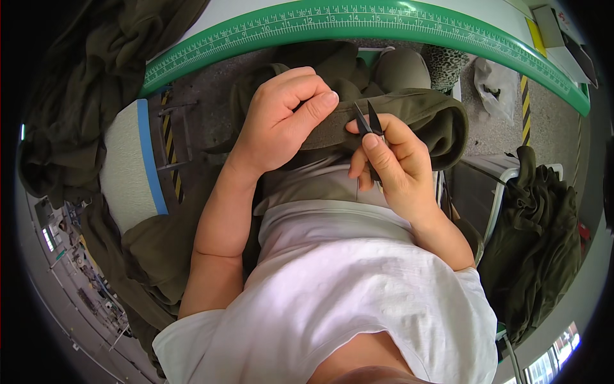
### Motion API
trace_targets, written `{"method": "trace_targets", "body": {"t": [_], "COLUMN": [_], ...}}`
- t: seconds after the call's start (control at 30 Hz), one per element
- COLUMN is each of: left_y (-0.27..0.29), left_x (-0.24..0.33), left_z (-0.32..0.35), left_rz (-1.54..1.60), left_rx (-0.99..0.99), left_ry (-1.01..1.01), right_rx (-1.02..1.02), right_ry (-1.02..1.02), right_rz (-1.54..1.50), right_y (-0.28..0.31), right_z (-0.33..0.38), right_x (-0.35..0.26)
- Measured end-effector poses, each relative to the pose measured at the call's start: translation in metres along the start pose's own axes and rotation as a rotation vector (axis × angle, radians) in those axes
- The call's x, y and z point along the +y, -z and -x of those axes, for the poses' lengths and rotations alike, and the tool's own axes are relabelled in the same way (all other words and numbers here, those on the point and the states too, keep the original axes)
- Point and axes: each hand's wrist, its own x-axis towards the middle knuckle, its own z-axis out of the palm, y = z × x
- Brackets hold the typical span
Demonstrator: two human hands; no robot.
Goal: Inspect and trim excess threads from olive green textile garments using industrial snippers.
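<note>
Left hand [281,118] curled closed, I cannot tell contents | right hand [393,157] holds parted scissors [367,125] by cloth [419,105], below worktop's green edge [307,22] | probably trimming; next needs steady cloth

The cloth [422,102] lies between the person [358,281] and the desk [377,18]; the snips [375,121] are in the right hand [401,168], other fabric [534,237] farther right.
</note>
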Motion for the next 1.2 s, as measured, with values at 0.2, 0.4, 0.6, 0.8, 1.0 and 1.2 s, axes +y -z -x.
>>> {"method": "trace_targets", "body": {"t": [0.2,0.4,0.6,0.8,1.0,1.2], "left_y": [0.001,0.001,0.001,0.004,0.010,0.008], "left_x": [-0.001,-0.002,-0.003,-0.002,-0.002,-0.002], "left_z": [0.002,0.002,0.002,0.002,0.003,0.005], "left_rz": [-0.013,-0.023,-0.013,-0.028,0.085,0.004], "left_rx": [-0.019,-0.016,-0.024,-0.071,-0.085,-0.085], "left_ry": [0.019,0.015,0.018,0.066,0.053,0.046], "right_rx": [-0.033,-0.041,-0.049,-0.058,-0.065,-0.083], "right_ry": [-0.015,-0.035,-0.050,-0.061,-0.074,-0.090], "right_rz": [0.081,0.161,0.181,0.171,0.172,0.178], "right_y": [0.000,0.000,-0.001,-0.003,-0.001,-0.003], "right_z": [0.001,0.001,0.000,0.000,-0.002,-0.001], "right_x": [0.001,0.001,-0.002,-0.005,-0.005,-0.007]}}
